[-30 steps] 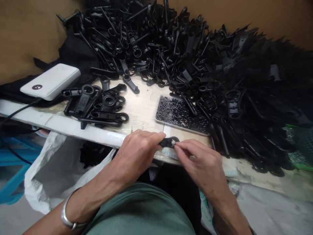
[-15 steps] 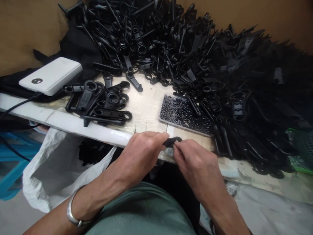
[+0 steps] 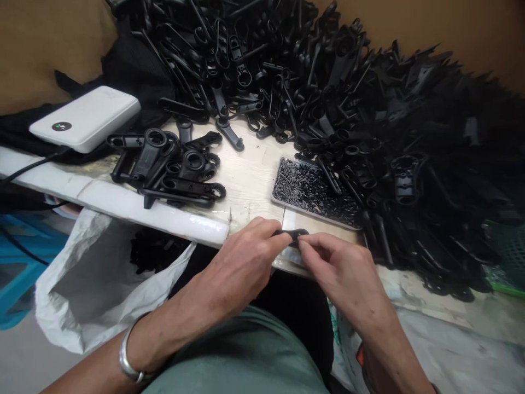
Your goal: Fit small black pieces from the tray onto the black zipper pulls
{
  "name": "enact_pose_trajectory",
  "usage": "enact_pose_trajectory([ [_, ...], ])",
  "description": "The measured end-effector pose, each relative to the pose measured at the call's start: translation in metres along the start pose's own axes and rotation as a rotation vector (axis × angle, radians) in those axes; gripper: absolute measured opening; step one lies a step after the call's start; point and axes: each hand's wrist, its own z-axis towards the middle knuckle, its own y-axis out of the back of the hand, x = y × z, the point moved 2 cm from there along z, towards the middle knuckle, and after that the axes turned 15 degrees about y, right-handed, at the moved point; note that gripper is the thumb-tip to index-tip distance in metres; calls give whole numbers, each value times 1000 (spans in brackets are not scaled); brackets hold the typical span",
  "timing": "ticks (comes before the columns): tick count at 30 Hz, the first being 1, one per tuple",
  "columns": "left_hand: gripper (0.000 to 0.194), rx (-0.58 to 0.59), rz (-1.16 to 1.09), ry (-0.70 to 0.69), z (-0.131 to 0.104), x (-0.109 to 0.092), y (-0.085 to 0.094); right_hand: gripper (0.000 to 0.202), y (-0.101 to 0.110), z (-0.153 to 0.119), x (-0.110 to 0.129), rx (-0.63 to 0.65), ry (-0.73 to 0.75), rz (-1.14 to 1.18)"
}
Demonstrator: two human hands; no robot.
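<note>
A black plastic part (image 3: 298, 234) lies between my hands at the table's front edge. My left hand (image 3: 252, 257) is closed round its left end, which the fingers hide. At its right end, the thumb and fingertips of my right hand (image 3: 338, 262) are pinched together; whatever they grip is too small to make out. Just beyond the hands is a shallow tray (image 3: 275, 200) with many tiny dark and shiny pieces.
Black plastic parts (image 3: 192, 164) form a small group at left, with a large heap (image 3: 287, 71) behind and right. A white power bank (image 3: 86, 117) with a cable sits far left. An open white sack (image 3: 98, 284) hangs below the edge. Green basket (image 3: 508, 246) at right.
My left fingers have shifted right along the black part. My right hand has moved slightly right, its fingertips still at the part's end. The view has shifted a little.
</note>
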Motion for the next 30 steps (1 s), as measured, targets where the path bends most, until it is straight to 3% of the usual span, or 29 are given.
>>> enact_pose_trajectory([
  [6, 41, -22, -4, -36, -3, 3, -6, 21, 1, -1, -3, 28, -65, 65],
  [21, 35, -15, -37, -33, -2, 5, -4, 12, -2, -2, -2, -37, 79, -64],
  [30, 29, -42, -169, -22, -1, 5, -3, 7, -7, -7, 5, -153, 196, -217],
])
